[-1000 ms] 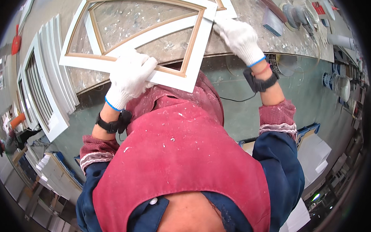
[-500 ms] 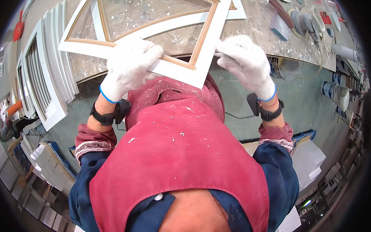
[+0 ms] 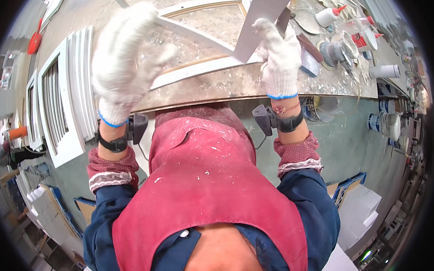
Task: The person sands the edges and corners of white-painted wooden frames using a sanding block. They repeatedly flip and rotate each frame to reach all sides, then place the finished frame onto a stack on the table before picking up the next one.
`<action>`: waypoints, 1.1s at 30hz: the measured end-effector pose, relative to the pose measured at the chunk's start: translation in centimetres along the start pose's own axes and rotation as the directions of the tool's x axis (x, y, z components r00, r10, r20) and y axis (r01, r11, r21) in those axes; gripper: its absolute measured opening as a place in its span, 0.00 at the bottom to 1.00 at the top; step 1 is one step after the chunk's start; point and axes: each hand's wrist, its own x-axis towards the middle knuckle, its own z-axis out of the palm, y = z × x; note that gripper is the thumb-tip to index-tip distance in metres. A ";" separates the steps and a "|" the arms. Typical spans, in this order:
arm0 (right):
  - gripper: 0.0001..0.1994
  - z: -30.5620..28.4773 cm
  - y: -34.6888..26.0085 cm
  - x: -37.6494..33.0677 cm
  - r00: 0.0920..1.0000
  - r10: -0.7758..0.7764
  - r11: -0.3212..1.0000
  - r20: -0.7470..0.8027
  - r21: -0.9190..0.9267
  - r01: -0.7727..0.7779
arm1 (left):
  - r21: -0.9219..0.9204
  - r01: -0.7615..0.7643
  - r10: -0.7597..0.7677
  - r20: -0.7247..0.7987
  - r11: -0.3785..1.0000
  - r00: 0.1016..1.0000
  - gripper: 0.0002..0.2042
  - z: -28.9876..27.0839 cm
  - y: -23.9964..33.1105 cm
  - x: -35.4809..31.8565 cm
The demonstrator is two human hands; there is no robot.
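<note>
A white window-like frame (image 3: 239, 45) is raised and tilted above the workbench (image 3: 189, 97), one corner pointing toward me. My right hand (image 3: 280, 59), in a white knit glove, grips this frame's right side, with the index finger along it. My left hand (image 3: 126, 56), gloved the same way, is beside the frame's left end. Motion smears its fingers; the thumb stands apart, and whether it grasps the frame is unclear. Beneath lies a second white frame (image 3: 183, 76) with a brown inner edge, flat on the bench.
White louvred panels (image 3: 60, 101) lean at the left, near a red-orange tool (image 3: 35, 42). At the right of the bench are a sanding block (image 3: 309, 63), a grey round power tool (image 3: 332, 54) and a red-tipped white bottle (image 3: 327, 17). Buckets (image 3: 384, 123) stand on the floor at right.
The upper frame has been lifted and tilted away from me, uncovering the frame below. My left hand has moved up and left. My right hand has moved slightly up onto the frame's side.
</note>
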 end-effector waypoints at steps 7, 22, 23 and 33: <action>0.05 -2.6 4.4 -0.8 0.878 0.476 0.661 -0.045 0.677 -0.324 | 0.002 -0.016 0.013 0.500 1.000 0.866 0.27 8.3 -0.4 -5.6; 0.18 -8.6 9.0 -7.1 0.941 -0.155 0.749 -0.301 -0.657 -0.087 | -0.112 0.009 0.072 0.691 0.994 0.719 0.16 9.3 1.6 -7.7; 0.18 -9.1 8.8 -6.4 0.934 -0.258 0.608 -0.248 -0.793 -0.043 | -0.104 -0.004 0.075 0.684 0.995 0.725 0.16 9.4 1.6 -7.7; 0.14 -10.1 8.1 -4.5 0.926 -0.359 0.193 0.120 -0.961 0.199 | -0.143 0.022 0.072 0.619 0.990 0.782 0.14 9.9 2.3 -7.4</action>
